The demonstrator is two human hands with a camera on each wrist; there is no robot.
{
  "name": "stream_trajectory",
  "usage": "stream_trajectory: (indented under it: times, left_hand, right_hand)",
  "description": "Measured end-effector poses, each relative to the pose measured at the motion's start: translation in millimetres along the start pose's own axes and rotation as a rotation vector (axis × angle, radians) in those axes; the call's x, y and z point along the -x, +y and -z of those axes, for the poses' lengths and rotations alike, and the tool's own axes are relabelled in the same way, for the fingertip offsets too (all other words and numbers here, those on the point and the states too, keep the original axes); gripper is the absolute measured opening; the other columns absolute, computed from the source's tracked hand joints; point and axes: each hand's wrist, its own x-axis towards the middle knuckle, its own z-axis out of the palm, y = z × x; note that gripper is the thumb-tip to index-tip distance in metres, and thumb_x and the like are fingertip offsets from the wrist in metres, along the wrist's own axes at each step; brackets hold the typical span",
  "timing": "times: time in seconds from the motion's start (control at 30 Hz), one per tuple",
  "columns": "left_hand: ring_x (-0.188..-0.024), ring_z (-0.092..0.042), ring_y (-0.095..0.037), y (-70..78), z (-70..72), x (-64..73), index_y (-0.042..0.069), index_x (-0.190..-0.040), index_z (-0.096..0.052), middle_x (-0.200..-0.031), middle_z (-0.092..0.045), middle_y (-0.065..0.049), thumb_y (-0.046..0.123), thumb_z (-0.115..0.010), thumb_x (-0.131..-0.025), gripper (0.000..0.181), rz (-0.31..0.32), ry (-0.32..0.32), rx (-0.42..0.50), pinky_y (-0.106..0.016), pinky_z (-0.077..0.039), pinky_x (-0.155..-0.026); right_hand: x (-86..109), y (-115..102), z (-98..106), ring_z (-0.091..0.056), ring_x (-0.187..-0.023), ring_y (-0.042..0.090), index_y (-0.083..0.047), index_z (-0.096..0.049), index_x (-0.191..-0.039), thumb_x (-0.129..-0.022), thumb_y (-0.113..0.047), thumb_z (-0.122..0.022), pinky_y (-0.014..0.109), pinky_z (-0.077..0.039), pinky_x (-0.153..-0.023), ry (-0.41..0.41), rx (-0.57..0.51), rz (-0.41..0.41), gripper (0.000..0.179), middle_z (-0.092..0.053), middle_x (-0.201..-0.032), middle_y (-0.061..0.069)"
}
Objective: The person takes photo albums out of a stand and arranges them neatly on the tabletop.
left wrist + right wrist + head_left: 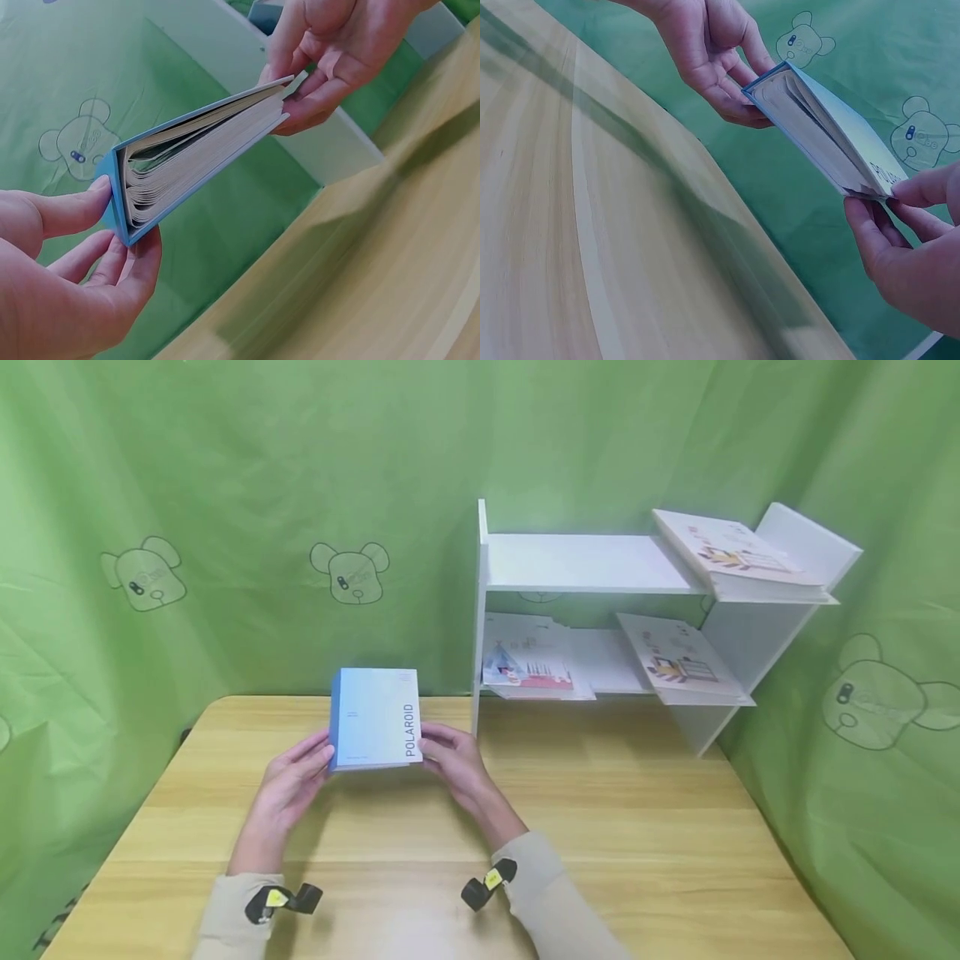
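Both hands hold a closed light-blue photo album (375,714) marked POLAROID, raised above the table. The left hand (291,781) grips its darker blue spine, thumb on one side and fingers below, as the left wrist view shows. At the opposite edge, the right hand (459,762) pinches the covers between thumb and fingers. Thick layered pages (202,161) show between the covers in the left wrist view. In the right wrist view, the album (817,135) tilts, with the right thumb on its printed cover.
A white two-tier shelf (592,562) stands at the back right of the wooden table (637,852). An illustrated book (738,556) lies on its upper tier; more illustrated books (678,660) lie on the lower. Green curtains (247,460) surround the table's back and sides.
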Motion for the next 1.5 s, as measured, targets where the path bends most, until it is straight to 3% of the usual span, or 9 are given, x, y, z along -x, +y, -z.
stream_trajectory:
  times: [0.3,0.43,0.57,0.93,1.3,1.5]
  left_hand:
    - [-0.103,-0.07,-0.014,5.8,9.9,-1.3,0.012,-0.126,-0.069,-0.111,-0.075,-0.003,-0.011,-0.058,-0.098,0.038,-0.005,-0.022,-0.008,-0.025,-0.055,-0.099]
    - [-0.107,-0.069,-0.014,9.5,12.8,-1.7,0.003,-0.147,-0.047,-0.114,-0.074,-0.002,-0.012,-0.056,-0.098,0.052,-0.006,-0.051,-0.026,-0.025,-0.054,-0.101]
    - [-0.109,-0.068,-0.015,13.8,16.7,-3.0,-0.003,-0.153,-0.028,-0.116,-0.073,-0.002,-0.013,-0.054,-0.099,0.062,-0.007,-0.068,-0.021,-0.026,-0.052,-0.104]
    - [-0.109,-0.068,-0.013,18.6,32.6,-11.4,0.002,-0.15,-0.037,-0.113,-0.074,-0.001,-0.012,-0.054,-0.099,0.056,0.03,-0.02,0.05,-0.025,-0.048,-0.108]
    - [-0.104,-0.07,-0.01,17.9,42.7,-22.0,0.002,-0.15,-0.034,-0.107,-0.075,0.001,-0.01,-0.054,-0.1,0.055,0.037,0.019,0.055,-0.025,-0.045,-0.111]
    - [-0.101,-0.07,-0.009,19.3,49.3,-25.5,0.002,-0.151,-0.03,-0.103,-0.076,0.002,-0.01,-0.052,-0.101,0.056,0.041,0.052,0.071,-0.027,-0.035,-0.118]
  right_hand:
    - [-7.2,6,-11,-0.069,-0.105,0.023,0.002,-0.061,-0.136,-0.094,0.002,-0.065,0.032,-0.06,-0.094,-0.005,-0.038,-0.015,0.041,-0.067,-0.126,0.017]
    - [-10.8,9,-16,-0.069,-0.106,0.025,0.004,-0.061,-0.135,-0.094,0.005,-0.064,0.033,-0.06,-0.094,0.001,-0.067,-0.004,0.041,-0.067,-0.126,0.019]
    - [-15.5,14,-22,-0.069,-0.106,0.026,0.006,-0.061,-0.133,-0.093,0.006,-0.064,0.034,-0.06,-0.095,0.014,-0.092,-0.001,0.04,-0.067,-0.125,0.021]
    - [-28.3,31,-39,-0.069,-0.108,0.028,0.003,-0.065,-0.13,-0.093,0.005,-0.066,0.034,-0.06,-0.094,0.05,-0.136,-0.03,0.036,-0.068,-0.122,0.019]
    - [-40.2,42,-51,-0.07,-0.103,0.028,0.003,-0.067,-0.125,-0.093,0.008,-0.064,0.035,-0.061,-0.092,0.082,-0.163,-0.042,0.033,-0.069,-0.116,0.018]
    - [-45.4,46,-60,-0.07,-0.105,0.028,0.002,-0.068,-0.124,-0.093,0.007,-0.066,0.034,-0.061,-0.092,0.1,-0.176,-0.06,0.032,-0.07,-0.116,0.017]
